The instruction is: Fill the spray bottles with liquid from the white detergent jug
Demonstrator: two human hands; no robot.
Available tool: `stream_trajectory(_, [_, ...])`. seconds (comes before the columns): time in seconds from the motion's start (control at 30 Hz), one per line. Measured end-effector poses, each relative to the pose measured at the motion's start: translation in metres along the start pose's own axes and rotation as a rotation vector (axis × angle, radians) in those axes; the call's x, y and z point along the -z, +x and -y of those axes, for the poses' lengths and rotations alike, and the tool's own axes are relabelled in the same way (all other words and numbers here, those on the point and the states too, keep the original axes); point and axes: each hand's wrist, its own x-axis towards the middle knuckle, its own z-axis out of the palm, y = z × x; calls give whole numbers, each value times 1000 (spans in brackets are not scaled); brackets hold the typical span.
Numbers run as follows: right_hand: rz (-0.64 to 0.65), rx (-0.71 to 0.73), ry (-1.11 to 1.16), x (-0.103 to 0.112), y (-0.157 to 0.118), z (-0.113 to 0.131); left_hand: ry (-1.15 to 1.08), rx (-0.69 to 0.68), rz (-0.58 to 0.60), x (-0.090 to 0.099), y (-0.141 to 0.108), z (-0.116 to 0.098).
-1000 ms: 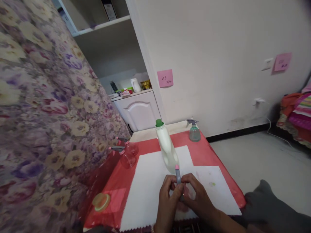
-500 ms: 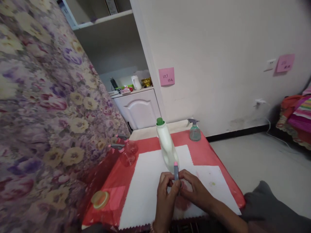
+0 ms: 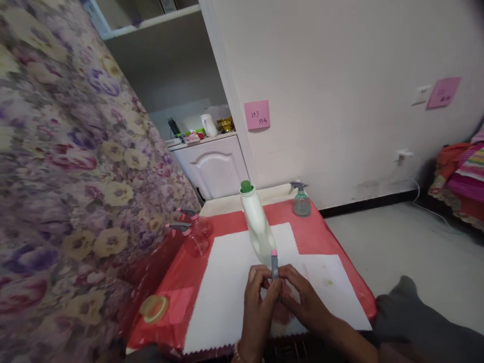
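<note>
Both my hands meet at the front of the table around a pink spray bottle, its grey spray head (image 3: 275,265) tipped with a pink nozzle pointing away from me. My left hand (image 3: 260,292) closes its thumb and fingers on the head from the left. From the right, my right hand (image 3: 298,292) pinches at the same spot, near the neck. The clear pink body (image 3: 282,313) shows below, partly covered by my fingers. Just beyond stands a pale green-white jug (image 3: 257,222) with something green in its open mouth.
Two pink spray bottles (image 3: 196,244) stand at the left table edge, and a green-tinted spray bottle (image 3: 302,202) at the back right. A round yellowish lid-like piece (image 3: 155,308) lies front left. White cloth (image 3: 223,292) covers part of the red tabletop (image 3: 174,282). A floral curtain (image 3: 94,176) hangs left.
The view has shifted slightly, so the table and wall appear a little up and left. Both hands keep their grip on the spray bottle, with hardly any visible movement.
</note>
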Motion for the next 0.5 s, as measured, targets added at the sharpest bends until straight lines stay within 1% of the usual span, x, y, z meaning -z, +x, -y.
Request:
stream_trajectory(0.1, [-119, -94, -9, -4, 0, -6, 11, -4, 7, -2, 0, -2])
stream_trajectory(0.13, [-141, -105, -11, -4, 0, -7, 14, -7, 8, -2, 0, -3])
stream_trajectory(0.2, [-127, -73, -9, -3, 0, -7, 12, -10, 13, -3, 0, -3])
stream_trajectory(0.3, [-29, 17, -1, 1, 0, -2, 6, -5, 8, -3, 0, -1])
stream_trajectory(0.37, [-2, 27, 0, 1, -1, -1, 5, 0, -5, -2, 1, 1])
stream_trajectory(0.5, [-108, -77, -7, 0, -2, -3, 17, 16, -4, -2, 1, 1])
